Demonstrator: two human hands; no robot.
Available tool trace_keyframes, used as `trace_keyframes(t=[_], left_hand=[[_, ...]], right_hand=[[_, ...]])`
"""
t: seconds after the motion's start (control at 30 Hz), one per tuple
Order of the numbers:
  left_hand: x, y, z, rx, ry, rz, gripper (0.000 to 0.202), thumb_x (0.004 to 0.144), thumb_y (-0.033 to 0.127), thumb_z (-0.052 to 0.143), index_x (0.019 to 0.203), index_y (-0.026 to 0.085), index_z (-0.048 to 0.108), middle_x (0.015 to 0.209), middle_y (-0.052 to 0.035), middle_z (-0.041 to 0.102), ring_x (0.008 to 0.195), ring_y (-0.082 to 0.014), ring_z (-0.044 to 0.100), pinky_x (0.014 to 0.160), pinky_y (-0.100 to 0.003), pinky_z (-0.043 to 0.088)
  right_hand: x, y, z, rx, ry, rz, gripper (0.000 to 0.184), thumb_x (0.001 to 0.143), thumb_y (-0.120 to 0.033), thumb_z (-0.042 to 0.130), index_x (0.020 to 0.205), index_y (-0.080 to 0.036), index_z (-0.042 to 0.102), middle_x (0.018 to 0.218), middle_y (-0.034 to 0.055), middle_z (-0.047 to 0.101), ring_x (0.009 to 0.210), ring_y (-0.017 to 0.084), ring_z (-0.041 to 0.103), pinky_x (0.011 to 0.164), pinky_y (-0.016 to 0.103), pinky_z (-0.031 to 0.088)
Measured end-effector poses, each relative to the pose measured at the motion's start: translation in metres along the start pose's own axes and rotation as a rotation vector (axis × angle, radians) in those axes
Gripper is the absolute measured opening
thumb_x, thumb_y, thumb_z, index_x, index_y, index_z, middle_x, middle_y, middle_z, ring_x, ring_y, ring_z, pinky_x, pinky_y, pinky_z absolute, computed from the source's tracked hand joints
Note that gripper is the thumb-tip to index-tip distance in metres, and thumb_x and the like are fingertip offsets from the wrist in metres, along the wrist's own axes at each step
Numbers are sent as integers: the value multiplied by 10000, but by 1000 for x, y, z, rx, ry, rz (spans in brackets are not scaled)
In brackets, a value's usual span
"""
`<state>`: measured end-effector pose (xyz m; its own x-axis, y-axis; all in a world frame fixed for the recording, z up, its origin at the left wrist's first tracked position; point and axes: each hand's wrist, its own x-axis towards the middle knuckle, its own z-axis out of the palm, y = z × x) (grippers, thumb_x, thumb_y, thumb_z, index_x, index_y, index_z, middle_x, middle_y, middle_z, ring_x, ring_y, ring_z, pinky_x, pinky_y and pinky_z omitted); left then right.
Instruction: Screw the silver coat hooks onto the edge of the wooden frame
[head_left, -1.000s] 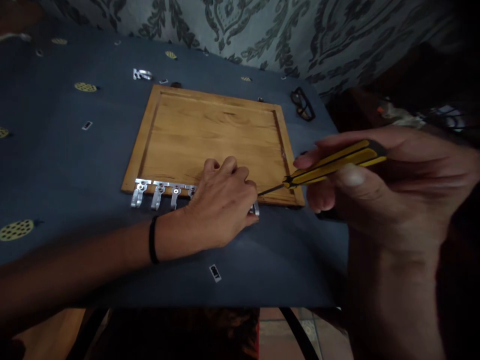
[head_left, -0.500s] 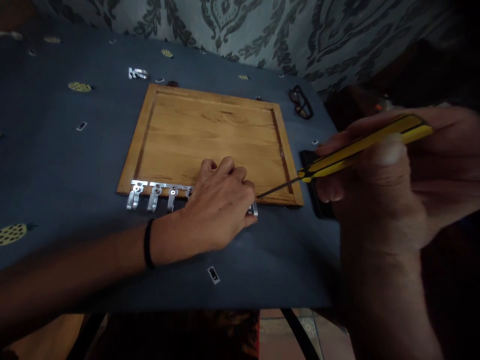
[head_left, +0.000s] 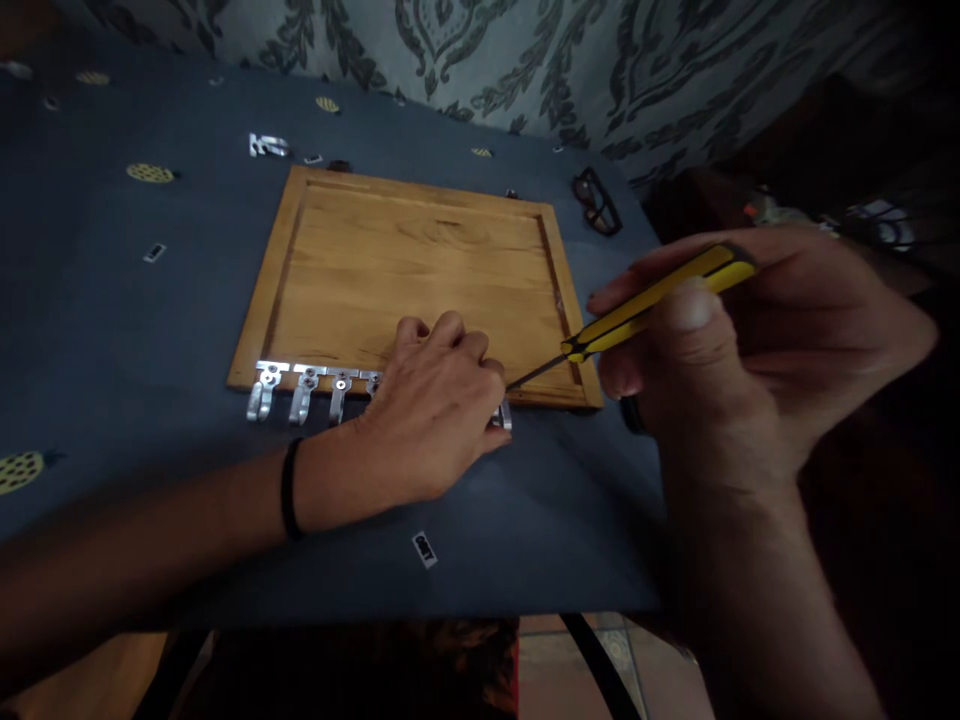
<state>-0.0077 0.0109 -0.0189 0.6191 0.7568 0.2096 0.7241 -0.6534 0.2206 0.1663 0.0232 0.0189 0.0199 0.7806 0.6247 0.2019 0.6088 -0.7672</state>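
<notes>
A framed wooden board [head_left: 420,270] lies flat on the blue tablecloth. Along its near edge sits a row of silver metal hooks [head_left: 301,395]. My left hand [head_left: 435,410] is closed over the right part of that row, its thumb and fingers around a metal hook whose end [head_left: 506,415] peeks out by the thumb. In my right hand [head_left: 750,370] is a screwdriver [head_left: 660,300] with a yellow and black handle. Its shaft slopes down to the left, and the tip reaches that hook beside my left fingers; the exact contact is hidden.
A loose silver hook [head_left: 268,146] lies behind the board at the left. Dark-framed glasses [head_left: 597,201] rest at the back right. Part of a dark object [head_left: 634,414] shows beneath my right hand. The patterned wall [head_left: 450,50] borders the table's far side.
My right hand has shifted left with the screwdriver, and more of the handle is turned within the grip. My left hand stays on the hook. The whole view has slid slightly.
</notes>
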Motion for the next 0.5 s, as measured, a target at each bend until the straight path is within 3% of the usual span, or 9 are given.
trace_keyframes(t=[0.27, 0.33, 0.43, 0.5], left_hand=[[0, 0, -1, 5, -11, -10, 329, 875, 503, 736, 890, 178, 689, 979, -91, 665, 1085, -317, 499, 840, -450, 341], [0, 0, 0, 4, -4, -1, 333, 884, 510, 723, 900, 179, 688, 981, -90, 665, 1085, -315, 497, 841, -449, 339], [-1, -1, 1, 1, 6, 2, 332, 882, 509, 726, 895, 179, 688, 982, -90, 664, 1082, -311, 497, 849, -447, 338], [-1, 0, 0, -1, 8, -1, 325, 877, 499, 738, 889, 178, 691, 982, -92, 664, 1084, -311, 498, 855, -446, 337]], right_hand=[[1, 0, -2, 149, -72, 57, 135, 757, -229, 853, 837, -256, 748, 828, -26, 794, 389, 90, 540, 284, 259, 404], [2, 1, -4, 169, -88, 47, 183, 725, -252, 884, 854, -266, 755, 803, -16, 790, 430, 114, 596, 269, 244, 394], [4, 0, -8, 125, -123, 50, 232, 772, -366, 849, 984, -290, 792, 820, 18, 773, 571, 172, 700, 278, 252, 418], [5, -1, -11, 69, -175, 70, 260, 849, -372, 775, 1095, -292, 793, 861, 37, 780, 500, 157, 658, 299, 289, 438]])
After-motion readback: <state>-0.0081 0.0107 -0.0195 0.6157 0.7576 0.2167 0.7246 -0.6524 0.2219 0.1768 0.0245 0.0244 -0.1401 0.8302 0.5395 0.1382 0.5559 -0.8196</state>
